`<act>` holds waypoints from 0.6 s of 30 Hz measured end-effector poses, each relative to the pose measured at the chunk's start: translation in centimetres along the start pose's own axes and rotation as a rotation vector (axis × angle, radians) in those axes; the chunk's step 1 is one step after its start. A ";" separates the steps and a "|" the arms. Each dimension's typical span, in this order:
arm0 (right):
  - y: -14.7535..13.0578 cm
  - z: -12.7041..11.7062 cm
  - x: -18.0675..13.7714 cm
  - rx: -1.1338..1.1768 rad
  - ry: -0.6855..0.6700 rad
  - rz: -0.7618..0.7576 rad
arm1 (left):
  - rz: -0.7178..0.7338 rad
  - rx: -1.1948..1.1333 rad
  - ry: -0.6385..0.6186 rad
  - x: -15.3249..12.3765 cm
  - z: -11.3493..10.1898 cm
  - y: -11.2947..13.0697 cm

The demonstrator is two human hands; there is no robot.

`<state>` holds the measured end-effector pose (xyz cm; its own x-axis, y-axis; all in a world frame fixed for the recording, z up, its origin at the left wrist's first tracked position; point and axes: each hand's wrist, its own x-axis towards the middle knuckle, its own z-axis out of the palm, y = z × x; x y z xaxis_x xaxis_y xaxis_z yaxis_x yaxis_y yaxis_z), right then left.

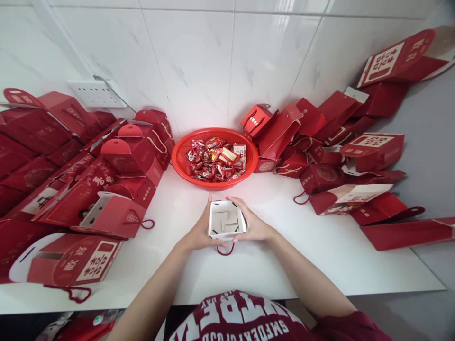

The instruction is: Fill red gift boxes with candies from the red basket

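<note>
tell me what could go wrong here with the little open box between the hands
1. The open box is held only by the left hand and right hand at its sides; squeezing might buckle its thin walls.
2. Its cord handle dangles under the hands and might snag.
3. The red basket of sweets sits close behind; a forward reach might knock it.

i can't see the outer sides of the open box (226, 219); my left hand (199, 232) and right hand (254, 226) cover them. the sweets (216, 158) are too small to identify, and the stacked boxes (21, 137) run past the left edge.
</note>
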<state>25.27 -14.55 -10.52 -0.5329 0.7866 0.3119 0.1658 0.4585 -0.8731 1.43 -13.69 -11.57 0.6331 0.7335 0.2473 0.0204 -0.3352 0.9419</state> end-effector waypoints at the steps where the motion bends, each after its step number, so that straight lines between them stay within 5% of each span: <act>1: 0.1 0.1 0.0 0.002 0.003 -0.010 | -0.004 0.014 0.001 0.0 -0.1 0.0; 12: 1.0 1.1 0.3 0.121 0.031 0.043 | -0.082 0.076 0.039 0.4 -1.1 0.6; 18: 1.3 1.3 0.4 0.148 0.070 0.087 | -0.245 0.261 -0.045 -0.6 -3.5 4.1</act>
<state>24.15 -14.21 -11.99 -0.4619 0.8500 0.2534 0.0819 0.3253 -0.9420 -1.58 -13.50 -7.04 0.6185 0.7857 0.0054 0.3689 -0.2964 0.8810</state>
